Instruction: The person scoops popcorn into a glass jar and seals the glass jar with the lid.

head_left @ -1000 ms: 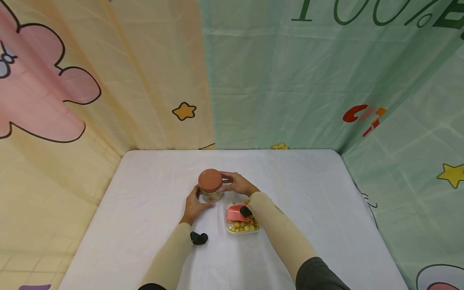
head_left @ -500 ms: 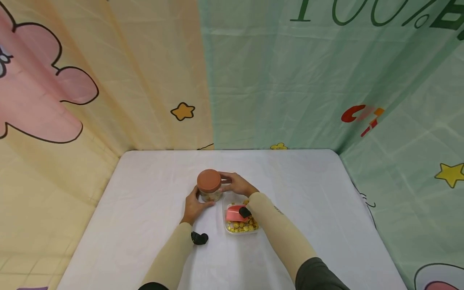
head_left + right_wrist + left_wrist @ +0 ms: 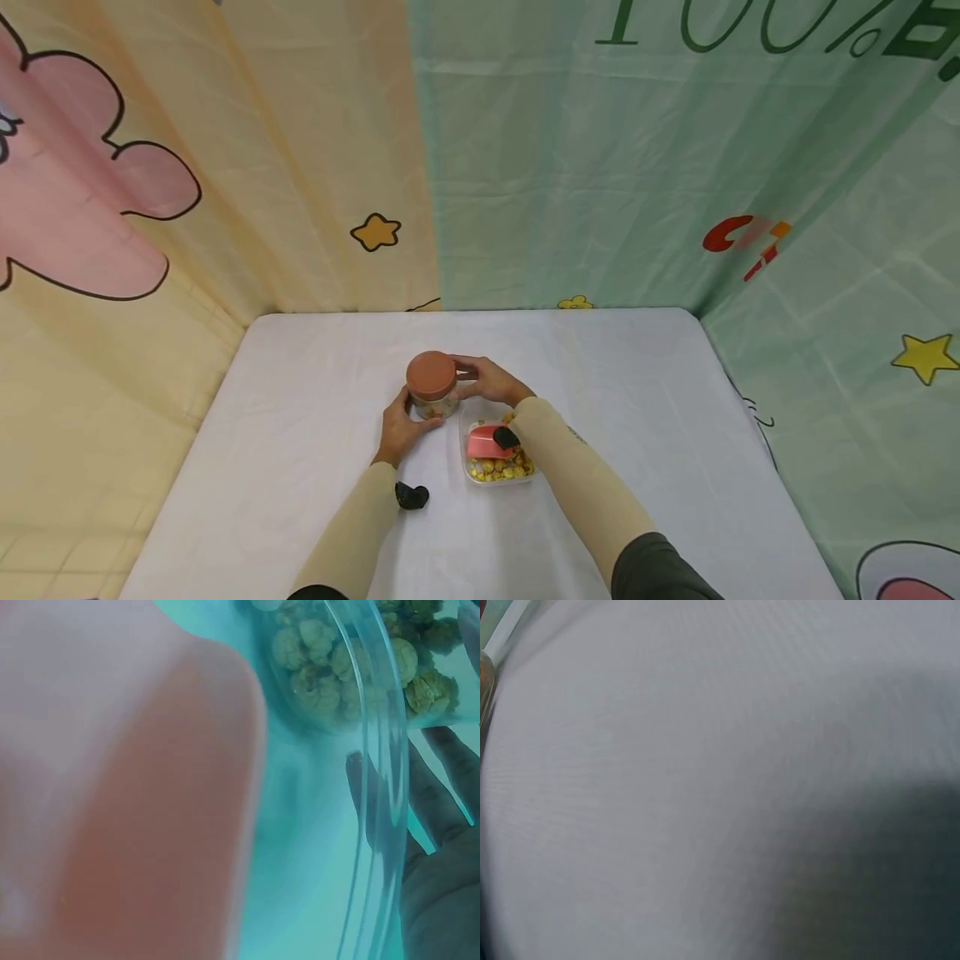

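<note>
A clear jar [image 3: 435,407] with a terracotta-coloured lid [image 3: 431,375] stands upright between both hands in the head view. My left hand [image 3: 400,427] grips its lower left side, thumb in front. From the right, my right hand [image 3: 491,381] holds the jar with its thumb and fingers apart around the side, some fingertips hidden behind it. Below the right wrist sits a clear plastic container [image 3: 474,479] of yellow popcorn [image 3: 502,469]. On the popcorn lies a pink scoop [image 3: 483,442]. In the right wrist view the scoop [image 3: 157,825] fills the left, beside the container's clear wall [image 3: 382,765].
A white cloth covers the table [image 3: 315,400]. Printed curtains [image 3: 570,167] hang along the back and sides. Black wrist cameras [image 3: 411,497] are strapped to both sleeves. The left wrist view is mostly blurred white cloth [image 3: 667,750].
The whole head view shifts slightly. Both hands keep their hold on the jar with no clear movement, and the container and scoop stay in place.
</note>
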